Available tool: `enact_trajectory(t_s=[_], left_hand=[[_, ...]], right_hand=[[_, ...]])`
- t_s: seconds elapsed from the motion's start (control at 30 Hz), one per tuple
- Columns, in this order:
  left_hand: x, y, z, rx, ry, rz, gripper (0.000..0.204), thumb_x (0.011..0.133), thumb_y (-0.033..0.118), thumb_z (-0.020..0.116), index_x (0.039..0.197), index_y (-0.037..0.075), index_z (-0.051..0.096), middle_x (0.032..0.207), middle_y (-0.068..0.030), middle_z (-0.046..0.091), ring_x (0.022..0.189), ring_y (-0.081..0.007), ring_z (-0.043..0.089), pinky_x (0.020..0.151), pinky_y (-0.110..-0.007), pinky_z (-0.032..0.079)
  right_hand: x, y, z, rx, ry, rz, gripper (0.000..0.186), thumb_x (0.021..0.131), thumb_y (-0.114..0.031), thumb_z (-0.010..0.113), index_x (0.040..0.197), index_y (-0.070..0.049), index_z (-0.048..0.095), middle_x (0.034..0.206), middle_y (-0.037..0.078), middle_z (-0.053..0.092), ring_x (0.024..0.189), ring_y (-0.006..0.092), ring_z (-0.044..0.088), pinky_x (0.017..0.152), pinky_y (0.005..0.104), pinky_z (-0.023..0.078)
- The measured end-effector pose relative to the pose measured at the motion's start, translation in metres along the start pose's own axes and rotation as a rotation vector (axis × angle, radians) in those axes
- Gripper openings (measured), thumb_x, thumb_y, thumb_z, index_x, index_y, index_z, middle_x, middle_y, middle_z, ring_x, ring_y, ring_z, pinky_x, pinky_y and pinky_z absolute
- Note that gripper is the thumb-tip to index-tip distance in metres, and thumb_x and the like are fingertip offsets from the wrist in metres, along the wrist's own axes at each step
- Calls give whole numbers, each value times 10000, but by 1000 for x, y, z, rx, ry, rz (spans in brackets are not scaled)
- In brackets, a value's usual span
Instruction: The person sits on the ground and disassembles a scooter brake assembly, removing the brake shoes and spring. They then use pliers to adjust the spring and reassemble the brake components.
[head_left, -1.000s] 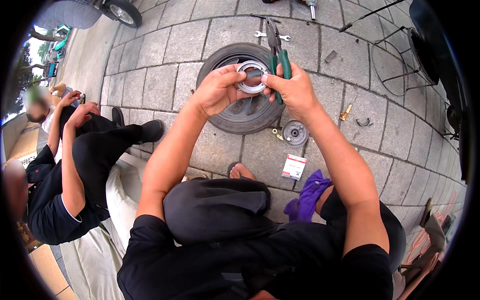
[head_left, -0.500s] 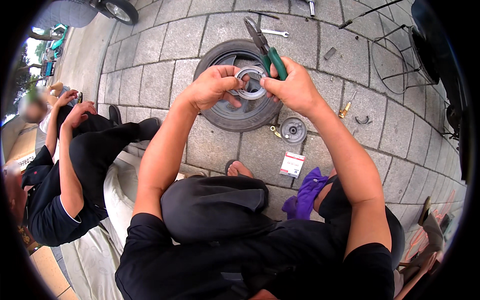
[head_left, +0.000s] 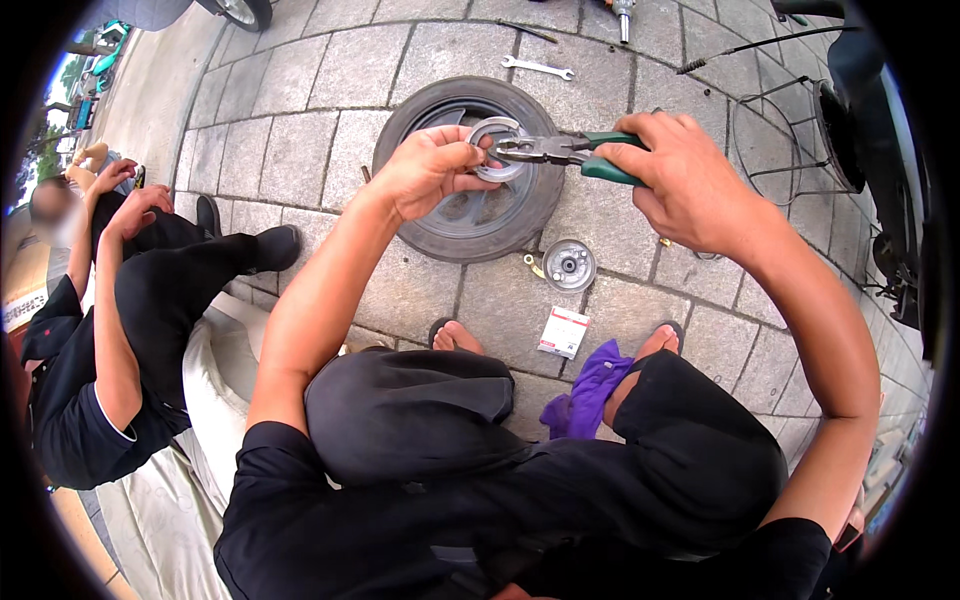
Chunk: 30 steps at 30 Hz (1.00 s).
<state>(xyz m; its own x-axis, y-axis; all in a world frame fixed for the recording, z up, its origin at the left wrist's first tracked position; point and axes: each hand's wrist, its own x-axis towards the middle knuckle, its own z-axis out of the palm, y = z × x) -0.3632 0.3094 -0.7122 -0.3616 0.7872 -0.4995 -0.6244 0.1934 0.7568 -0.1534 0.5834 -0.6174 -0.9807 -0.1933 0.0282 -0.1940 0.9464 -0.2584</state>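
Note:
My left hand [head_left: 428, 172] pinches a pale metal ring [head_left: 496, 122] that looks like a pair of brake shoes, held above a black-tyred wheel [head_left: 540, 205] lying flat on the paving. In my right hand [head_left: 690, 185] are pliers [head_left: 575, 150] with green handles, pointing left. Their jaws reach inside the ring, close to my left fingertips; whether they grip anything there is too small to tell. Below the wheel lies a round metal brake plate [head_left: 569, 266] with a yellowish lever at its side.
A red and white packet [head_left: 563, 332] and a purple cloth [head_left: 592, 392] lie near my feet. Beyond the wheel are an open-ended wrench [head_left: 537, 68], a thin rod [head_left: 527, 31] and a metal-nosed tool [head_left: 624, 25]. A person [head_left: 120, 300] sits at the left; a wire-legged stool [head_left: 835, 135] stands right.
My right hand has left the ring and swung out to the right. The pliers, earlier pointing up in that hand, now lie level with their jaws at the ring.

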Motion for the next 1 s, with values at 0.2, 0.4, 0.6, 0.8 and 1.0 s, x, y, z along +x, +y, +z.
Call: enact_trajectory(t_s=[0.2, 0.4, 0.6, 0.8, 1.0], left_hand=[[0, -8, 15, 90, 29, -10, 163, 984, 31, 675, 1146, 14, 678, 1115, -48, 717, 1040, -186, 735, 895, -400, 669], [-5, -10, 17, 242, 31, -36, 236, 994, 63, 712, 1221, 7, 681, 1153, -44, 714, 1017, -147, 720, 874, -378, 666], [-5, -10, 18, 213, 12, -44, 263, 995, 45, 716, 1250, -6, 676, 1153, -48, 716, 1015, -152, 719, 907, -385, 656], [-6, -9, 18, 244, -24, -45, 249, 987, 46, 733, 1227, -6, 694, 1124, -51, 723, 1012, -157, 723, 926, -390, 651], [-7, -13, 14, 358, -35, -16, 269, 983, 53, 743, 1241, -15, 705, 1111, -50, 731, 1001, -147, 710, 915, -361, 634]], right_hand=[[-7, -20, 4, -236, 0, -38, 419, 829, -5, 666, 1229, -110, 737, 1213, 170, 660, 1142, 322, 621, 1003, 437, 439], [-6, -23, 13, -126, -33, -43, 366, 828, -5, 671, 1172, -93, 757, 1117, 156, 667, 1137, 317, 616, 997, 432, 437], [-8, -18, 23, -94, -15, -40, 379, 824, -4, 669, 1184, -89, 756, 1103, 156, 664, 1139, 319, 613, 992, 437, 439], [-10, -14, 25, -58, -29, -54, 385, 834, 6, 662, 1194, -93, 757, 1096, 163, 649, 1135, 321, 608, 980, 448, 445], [-5, -16, 29, -39, -88, -43, 394, 850, 4, 666, 1219, -96, 759, 1112, 158, 648, 1140, 316, 610, 986, 438, 449]])
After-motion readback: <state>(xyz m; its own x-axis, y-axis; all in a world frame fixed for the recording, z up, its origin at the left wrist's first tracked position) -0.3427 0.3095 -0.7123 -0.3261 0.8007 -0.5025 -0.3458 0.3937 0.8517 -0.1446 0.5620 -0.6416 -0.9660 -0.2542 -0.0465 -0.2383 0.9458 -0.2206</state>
